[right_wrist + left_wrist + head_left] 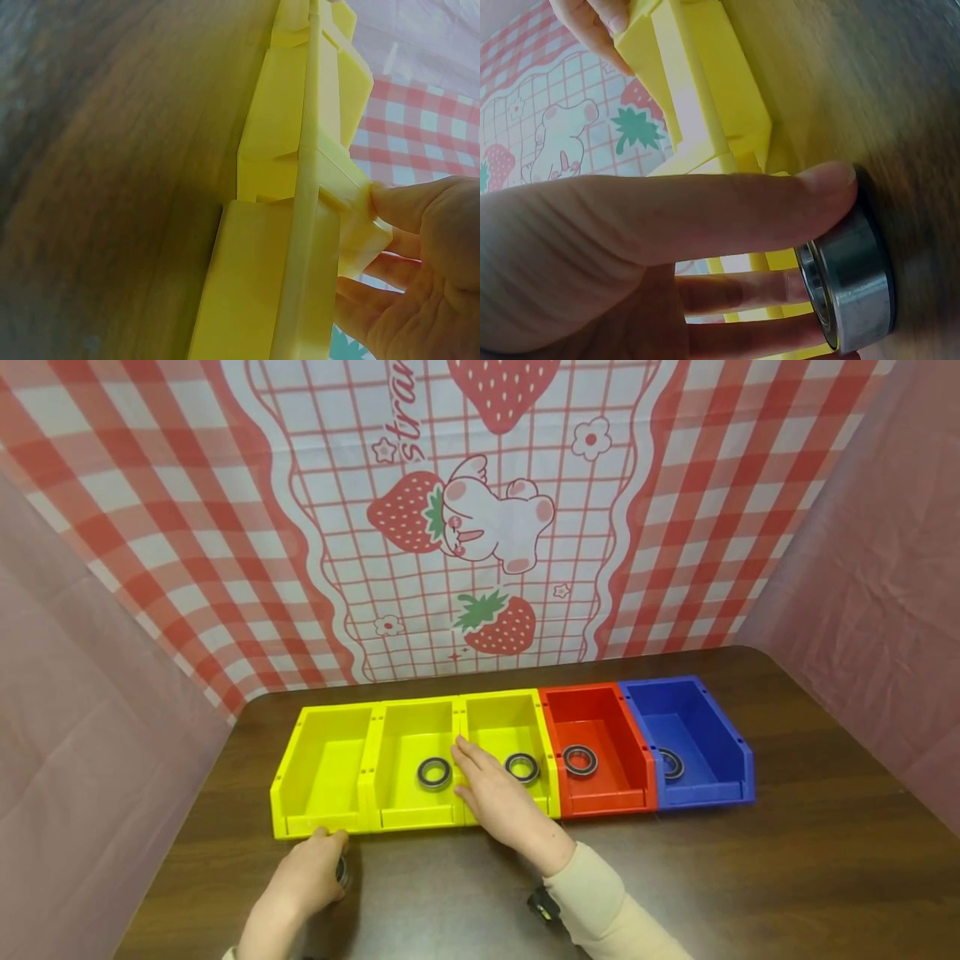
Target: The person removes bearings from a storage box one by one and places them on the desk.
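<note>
My left hand (303,877) is in front of the leftmost yellow bin (322,822). It pinches a ball bearing (859,285) between thumb and fingers, the ring standing on edge close to the tabletop; in the head view the hand mostly hides it. My right hand (498,797) reaches over the third yellow bin (502,718), with fingertips and thumb at the wall shared with the middle yellow bin (416,818). Nothing is seen held in it. One bearing (434,773) lies in the middle yellow bin and another bearing (522,768) in the third.
To the right, the red bin (600,706) and the blue bin (663,702) continue the row, each with a bearing inside. A dark wood table (825,827) carries the bins. Behind hangs a strawberry-patterned cloth (330,527). A small black object (543,906) shows beside the right sleeve.
</note>
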`<state>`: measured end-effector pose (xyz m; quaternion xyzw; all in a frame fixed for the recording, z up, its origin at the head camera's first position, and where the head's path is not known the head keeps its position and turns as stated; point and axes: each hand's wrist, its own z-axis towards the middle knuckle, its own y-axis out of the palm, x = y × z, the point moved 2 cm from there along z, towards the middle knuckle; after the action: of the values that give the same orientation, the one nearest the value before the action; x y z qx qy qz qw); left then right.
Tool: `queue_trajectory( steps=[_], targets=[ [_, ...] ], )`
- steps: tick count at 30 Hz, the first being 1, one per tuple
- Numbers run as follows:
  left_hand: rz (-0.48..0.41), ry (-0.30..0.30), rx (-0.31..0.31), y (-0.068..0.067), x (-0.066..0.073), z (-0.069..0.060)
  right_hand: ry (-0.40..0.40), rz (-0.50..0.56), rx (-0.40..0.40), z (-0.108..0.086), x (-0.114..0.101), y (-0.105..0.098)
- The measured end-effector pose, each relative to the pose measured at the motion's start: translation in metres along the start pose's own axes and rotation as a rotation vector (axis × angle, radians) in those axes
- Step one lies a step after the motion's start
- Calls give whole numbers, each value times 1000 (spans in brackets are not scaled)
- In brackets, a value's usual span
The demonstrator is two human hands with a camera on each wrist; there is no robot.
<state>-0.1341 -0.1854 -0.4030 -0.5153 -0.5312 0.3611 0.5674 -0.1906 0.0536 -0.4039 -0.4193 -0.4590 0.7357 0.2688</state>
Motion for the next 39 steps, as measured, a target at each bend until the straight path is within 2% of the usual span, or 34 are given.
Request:
queue_trajectory(
  steps=[12, 19, 25, 30, 36, 39],
  targets=[
    [25, -23, 2, 0, 4, -1, 12, 3, -4, 0, -1, 0],
    [74, -23, 6, 2, 5, 0, 0, -2, 2, 0, 0, 1],
    [120, -16, 35, 2, 9, -2, 9, -6, -11, 0, 0, 1],
    [182, 20, 85, -5, 23, -3, 15, -7, -25, -1, -1, 0],
    [208, 119, 235, -21, 46, 5, 9, -14, -14, -1, -1, 0],
    [206, 141, 284, -26, 55, 11, -3, -15, -5, -1, -1, 1]
  ],
)
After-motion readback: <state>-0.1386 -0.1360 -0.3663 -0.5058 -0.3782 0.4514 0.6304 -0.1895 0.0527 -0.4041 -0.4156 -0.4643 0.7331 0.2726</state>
